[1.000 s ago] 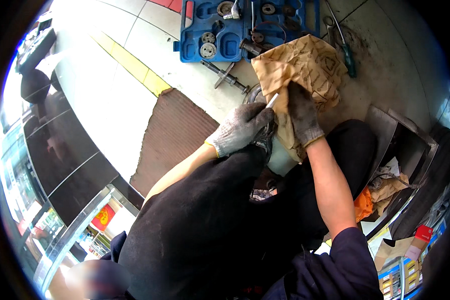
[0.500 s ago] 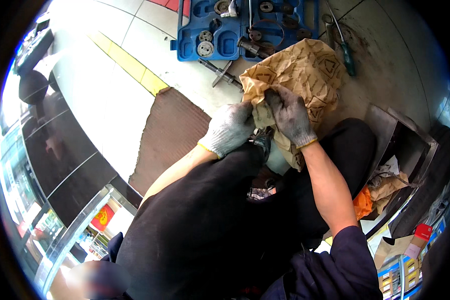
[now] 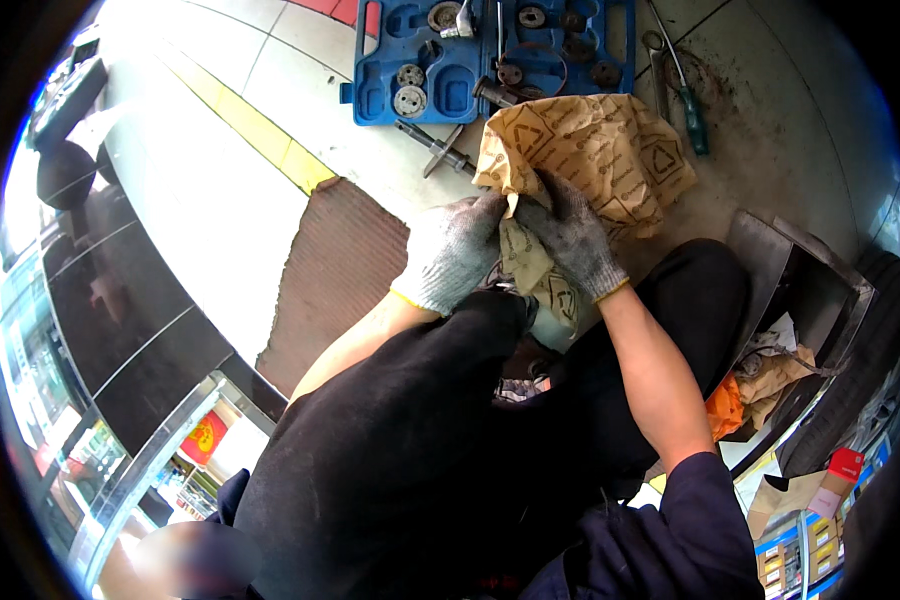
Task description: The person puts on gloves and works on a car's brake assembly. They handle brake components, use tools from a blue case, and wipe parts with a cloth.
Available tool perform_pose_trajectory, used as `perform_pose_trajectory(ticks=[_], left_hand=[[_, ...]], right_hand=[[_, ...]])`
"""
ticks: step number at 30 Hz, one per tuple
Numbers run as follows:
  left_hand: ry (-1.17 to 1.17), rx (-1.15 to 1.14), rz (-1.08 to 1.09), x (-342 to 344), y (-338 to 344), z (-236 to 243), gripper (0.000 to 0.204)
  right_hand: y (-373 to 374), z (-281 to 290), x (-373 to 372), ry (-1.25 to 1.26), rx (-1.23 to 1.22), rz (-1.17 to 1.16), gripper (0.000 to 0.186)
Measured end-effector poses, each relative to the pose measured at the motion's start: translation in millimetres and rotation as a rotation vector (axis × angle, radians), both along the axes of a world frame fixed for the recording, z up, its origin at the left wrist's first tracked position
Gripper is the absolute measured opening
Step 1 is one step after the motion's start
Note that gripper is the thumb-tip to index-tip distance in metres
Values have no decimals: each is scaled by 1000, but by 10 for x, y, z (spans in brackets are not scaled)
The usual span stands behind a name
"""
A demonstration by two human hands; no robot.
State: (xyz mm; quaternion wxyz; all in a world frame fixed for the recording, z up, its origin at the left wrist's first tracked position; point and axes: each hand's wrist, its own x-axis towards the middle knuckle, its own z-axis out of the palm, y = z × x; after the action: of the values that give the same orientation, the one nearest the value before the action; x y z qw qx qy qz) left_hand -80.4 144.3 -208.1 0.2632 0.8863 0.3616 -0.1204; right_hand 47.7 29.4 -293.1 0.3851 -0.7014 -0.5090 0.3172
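Note:
In front of my knees I hold a crumpled sheet of brown printed wrapping paper (image 3: 595, 150) with both hands. My left hand (image 3: 452, 252), in a grey-white knit glove, has its fingers closed on the paper's near left edge. My right hand (image 3: 573, 238), in a darker soiled glove, grips the paper just beside it, with the thumb and fingers bunched together. The bulk of the paper spreads beyond my hands, and a loose end hangs below, between them. Whether anything is wrapped inside cannot be seen.
Beyond the paper lies an open blue tool case (image 3: 460, 95) with round metal adapters. A spindle tool with a crossbar (image 3: 437, 150), a green-handled screwdriver (image 3: 695, 120) and a wrench (image 3: 659, 80) are on the tiles. A brown ribbed mat (image 3: 340, 260) lies left, a metal bin (image 3: 765, 255) right.
The far part of the paper has spread to the right and dropped lower, uncovering less of its near side. My hands stay close together, shifted only slightly.

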Motion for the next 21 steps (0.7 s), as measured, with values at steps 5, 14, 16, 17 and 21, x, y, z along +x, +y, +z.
perform_pose_trajectory(ticks=[5, 14, 16, 17, 21], left_hand=[[17, 12, -102, -5, 8, -35, 22], [-12, -130, -33, 191, -50, 83, 27], [-133, -84, 68, 158, -59, 57, 27], [-191, -60, 118, 143, -60, 60, 26], [-194, -32, 68, 80, -43, -33, 23]], right_hand=[[-10, 95, -46, 137, -129, -212, 48], [10, -404, 226, 507, -143, -635, 46], [28, -359, 288, 651, -4, -596, 46], [-6, -313, 301, 384, -14, -457, 45], [-61, -521, 142, 246, 96, -326, 43]])
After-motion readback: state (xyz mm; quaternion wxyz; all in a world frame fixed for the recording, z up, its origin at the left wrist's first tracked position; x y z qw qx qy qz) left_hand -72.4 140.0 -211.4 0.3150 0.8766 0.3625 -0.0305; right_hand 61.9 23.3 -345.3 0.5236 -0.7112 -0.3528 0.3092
